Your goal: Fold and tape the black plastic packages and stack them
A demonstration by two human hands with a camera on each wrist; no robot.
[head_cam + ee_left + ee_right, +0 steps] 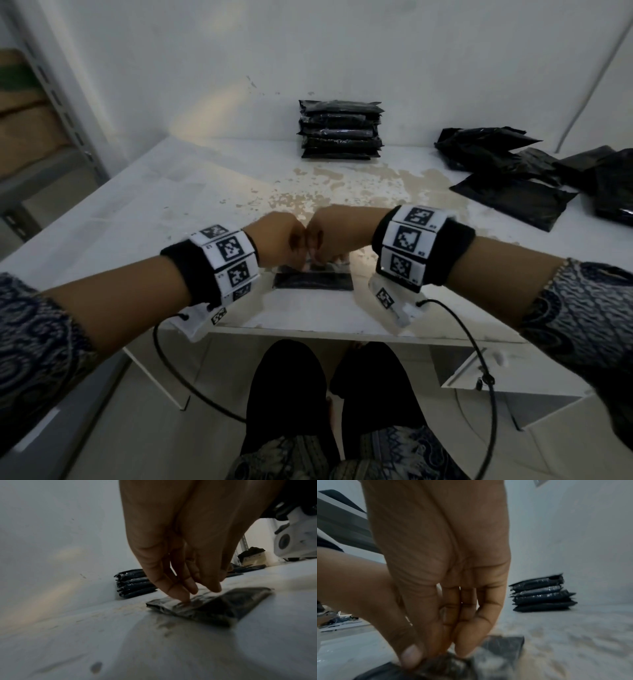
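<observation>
Far left: metal shelving (51, 113), not involved. My left hand (279, 240) is over the near table (137, 212) edge; in the left wrist view its fingers (178, 593) run down nearly straight, tips pressing a shiny strip, likely tape, onto the folded package (313, 279). Package lies flat on the table, close to the front edge, between both hands.

Centre back: finished stack (340, 130) against the wall, roughly six folded packages, glossy bands across them. I judge those done.

My right hand (330, 240) touches knuckles with the left. Right wrist view: thumb and fingers (471, 639) bunched together, tips on the package's top; whether they pinch tape or only press, I cannot tell, picture blurred.

Far right: loose pile of unfolded black packages (520, 171), several, exact count unclear.

Judgement: current package folded, taping under way, not yet stacked. Remaining: smooth the tape, carry this one to the stack, then work through the right-hand pile. Roughly halfway, perhaps a little past.
</observation>
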